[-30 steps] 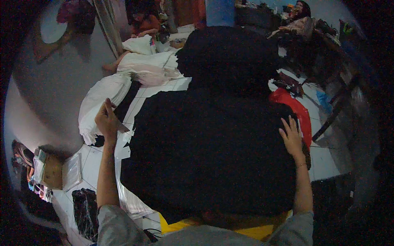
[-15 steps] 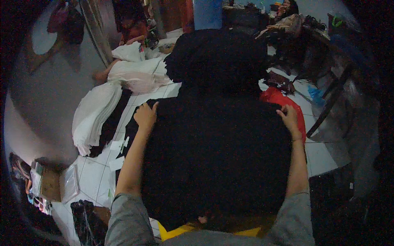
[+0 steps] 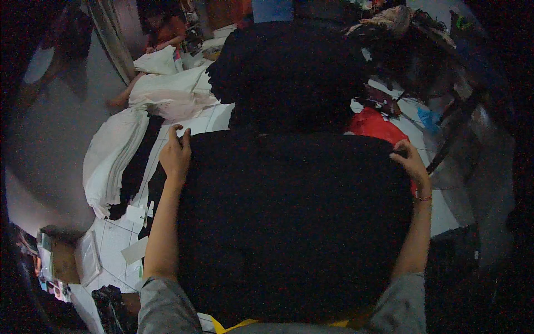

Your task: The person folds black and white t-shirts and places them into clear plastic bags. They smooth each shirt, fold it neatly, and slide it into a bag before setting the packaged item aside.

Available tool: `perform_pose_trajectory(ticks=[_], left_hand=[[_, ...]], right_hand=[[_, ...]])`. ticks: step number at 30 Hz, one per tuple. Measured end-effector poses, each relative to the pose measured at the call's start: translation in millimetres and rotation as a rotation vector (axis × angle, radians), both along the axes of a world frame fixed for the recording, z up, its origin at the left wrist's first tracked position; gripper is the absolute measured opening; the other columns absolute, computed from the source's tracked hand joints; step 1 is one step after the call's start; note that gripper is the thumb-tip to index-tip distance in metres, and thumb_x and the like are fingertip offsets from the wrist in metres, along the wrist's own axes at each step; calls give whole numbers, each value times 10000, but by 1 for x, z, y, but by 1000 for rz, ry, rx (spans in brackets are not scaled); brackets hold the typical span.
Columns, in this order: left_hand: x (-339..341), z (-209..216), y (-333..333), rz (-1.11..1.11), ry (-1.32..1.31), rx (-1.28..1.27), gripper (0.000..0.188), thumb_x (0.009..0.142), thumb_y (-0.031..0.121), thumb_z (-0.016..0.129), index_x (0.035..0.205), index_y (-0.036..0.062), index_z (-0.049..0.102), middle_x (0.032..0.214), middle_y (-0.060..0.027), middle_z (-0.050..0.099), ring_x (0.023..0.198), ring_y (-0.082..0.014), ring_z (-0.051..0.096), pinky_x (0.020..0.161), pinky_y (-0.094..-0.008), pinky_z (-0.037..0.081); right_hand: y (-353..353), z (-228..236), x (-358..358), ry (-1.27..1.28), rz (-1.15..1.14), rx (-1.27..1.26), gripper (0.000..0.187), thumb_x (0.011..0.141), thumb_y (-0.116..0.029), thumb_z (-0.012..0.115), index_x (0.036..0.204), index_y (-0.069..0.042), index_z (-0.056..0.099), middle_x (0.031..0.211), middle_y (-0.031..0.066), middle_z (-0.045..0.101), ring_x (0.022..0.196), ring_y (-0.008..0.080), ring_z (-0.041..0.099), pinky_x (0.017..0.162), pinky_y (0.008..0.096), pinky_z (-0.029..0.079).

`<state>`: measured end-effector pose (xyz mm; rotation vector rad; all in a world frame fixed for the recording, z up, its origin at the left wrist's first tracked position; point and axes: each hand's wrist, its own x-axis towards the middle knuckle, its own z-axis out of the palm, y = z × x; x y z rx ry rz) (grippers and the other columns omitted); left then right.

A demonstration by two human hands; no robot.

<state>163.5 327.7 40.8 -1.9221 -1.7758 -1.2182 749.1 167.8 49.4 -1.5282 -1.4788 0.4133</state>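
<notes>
A broad piece of black cloth (image 3: 289, 222) spreads flat in front of me, reaching from near my body to a straight far edge. My left hand (image 3: 176, 156) is at its far left corner, thumb and fingers raised and apart, with no cloth visible between them. At the far right corner my right hand (image 3: 411, 162) has its fingers bent, thumb and forefinger closing on the cloth's edge. Just beyond lies a tall heap of black cloth (image 3: 289, 72). Dark fabric hides the folds and layers.
Stacked white cloth (image 3: 111, 161) lies on the tiled floor at left, with more white fabric (image 3: 167, 92) behind. A red bag (image 3: 378, 127) sits beyond my right hand. An open cardboard box (image 3: 65, 259) stands near left. A person (image 3: 167, 33) sits at the far left.
Both hands have moved outward, apart from each other. My left hand's fingers have lifted off the cloth's corner. The black cloth now looks wider and its far edge straighter. My view has shifted slightly.
</notes>
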Motion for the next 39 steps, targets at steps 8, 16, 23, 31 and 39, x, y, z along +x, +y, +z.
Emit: perform_pose_trajectory(ticks=[8, 16, 23, 31, 39], left_hand=[[-13, -18, 20, -129, -350, -69, 312, 909, 338, 597, 1169, 168, 562, 724, -93, 668, 664, -263, 637, 619, -363, 458], [-74, 29, -38, -805, -770, -329, 719, 808, 57, 709, 1439, 166, 381, 905, -65, 653, 821, -91, 578, 750, -226, 458], [-106, 8, -171, -636, -277, -457, 363, 815, 76, 696, 1170, 57, 622, 849, -70, 674, 717, -144, 625, 693, -282, 494], [-54, 5, -170, -11, 177, -382, 520, 914, 495, 513, 734, 43, 697, 687, -152, 663, 673, -341, 638, 664, -459, 436], [-34, -25, -158, 146, 173, -154, 370, 887, 397, 584, 693, 84, 623, 568, -127, 595, 584, -337, 590, 696, -422, 401]], right_hand=[[4, -24, -14, -189, -254, 127, 129, 777, -92, 705, 836, -17, 617, 853, 59, 637, 844, 197, 611, 822, 318, 455], [-84, 11, 2, -309, -87, 220, 179, 772, -23, 634, 934, -31, 710, 956, 93, 694, 870, 204, 654, 808, 311, 487], [-137, -15, -31, -535, -83, 33, 188, 751, 35, 611, 891, -36, 715, 931, 98, 700, 852, 186, 663, 769, 306, 508], [-43, -24, -310, 16, 479, -218, 365, 964, -280, 502, 1291, -118, 493, 1002, 138, 668, 857, 233, 649, 769, 376, 508], [46, -24, -378, -59, 352, 159, 436, 800, -387, 728, 1051, -43, 636, 975, 113, 636, 939, 219, 593, 846, 336, 460]])
